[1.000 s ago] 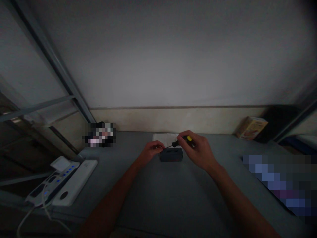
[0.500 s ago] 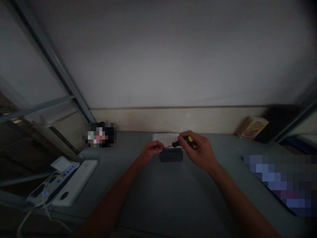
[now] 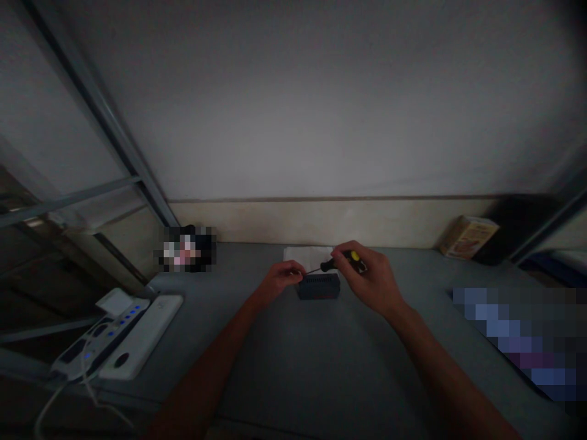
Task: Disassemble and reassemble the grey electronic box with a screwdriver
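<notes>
left hand [image 3: 283, 276] seemingly pinching, right hand [image 3: 367, 273] curled

Screwdriver [image 3: 327, 265] in right grip [image 3: 369, 278], near box [image 3: 319, 288]

Room before dark box [image 3: 319, 288], paper [image 3: 306, 255] behind

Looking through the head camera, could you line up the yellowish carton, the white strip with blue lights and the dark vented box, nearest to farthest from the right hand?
1. Dark vented box: just left of the right hand.
2. Yellowish carton: off to the right.
3. White strip: far left.
</notes>
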Action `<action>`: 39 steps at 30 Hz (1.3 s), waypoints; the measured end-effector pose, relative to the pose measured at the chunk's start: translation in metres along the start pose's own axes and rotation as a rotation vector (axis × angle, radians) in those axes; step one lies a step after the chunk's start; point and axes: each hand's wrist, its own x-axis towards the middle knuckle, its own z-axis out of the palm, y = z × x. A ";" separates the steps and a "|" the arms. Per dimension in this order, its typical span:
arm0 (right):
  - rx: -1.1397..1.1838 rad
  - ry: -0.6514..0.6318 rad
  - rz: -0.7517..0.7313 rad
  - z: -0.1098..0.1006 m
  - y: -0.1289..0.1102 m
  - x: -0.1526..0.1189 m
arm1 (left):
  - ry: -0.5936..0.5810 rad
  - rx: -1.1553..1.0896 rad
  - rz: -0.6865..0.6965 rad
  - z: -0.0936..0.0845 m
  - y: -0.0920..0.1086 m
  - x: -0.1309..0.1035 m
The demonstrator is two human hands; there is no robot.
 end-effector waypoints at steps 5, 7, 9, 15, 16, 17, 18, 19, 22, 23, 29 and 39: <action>0.006 -0.009 0.012 0.000 0.003 0.000 | -0.008 -0.007 0.004 -0.001 -0.003 0.001; 0.003 -0.014 0.010 -0.001 0.003 0.000 | -0.004 0.002 0.008 -0.001 -0.001 0.001; 0.002 -0.016 0.003 -0.001 0.004 0.000 | 0.001 0.013 0.007 -0.001 0.001 0.000; -0.011 -0.010 0.004 -0.001 0.004 0.000 | 0.003 0.039 0.011 -0.001 0.003 0.000; -0.013 -0.012 0.005 -0.001 0.004 0.000 | 0.002 0.043 0.018 -0.001 0.002 0.000; -0.014 -0.015 0.004 -0.001 0.004 0.000 | -0.001 0.046 0.025 -0.001 0.002 0.000; -0.015 -0.017 0.003 -0.002 0.004 0.000 | -0.002 0.047 0.032 -0.001 0.001 0.000; -0.017 -0.016 0.000 -0.002 0.004 0.000 | -0.003 0.047 0.036 -0.002 0.001 -0.001; -0.023 -0.010 -0.008 -0.002 0.004 0.000 | 0.000 0.046 0.037 -0.002 0.003 -0.001; -0.025 -0.008 -0.009 -0.002 0.004 0.001 | 0.002 0.047 0.034 -0.002 0.004 -0.001; -0.065 -0.008 -0.031 -0.001 0.003 0.000 | 0.011 0.041 0.025 0.000 0.006 -0.002; -0.066 -0.251 -0.032 -0.004 -0.015 0.033 | 0.049 0.001 0.021 0.003 -0.004 0.002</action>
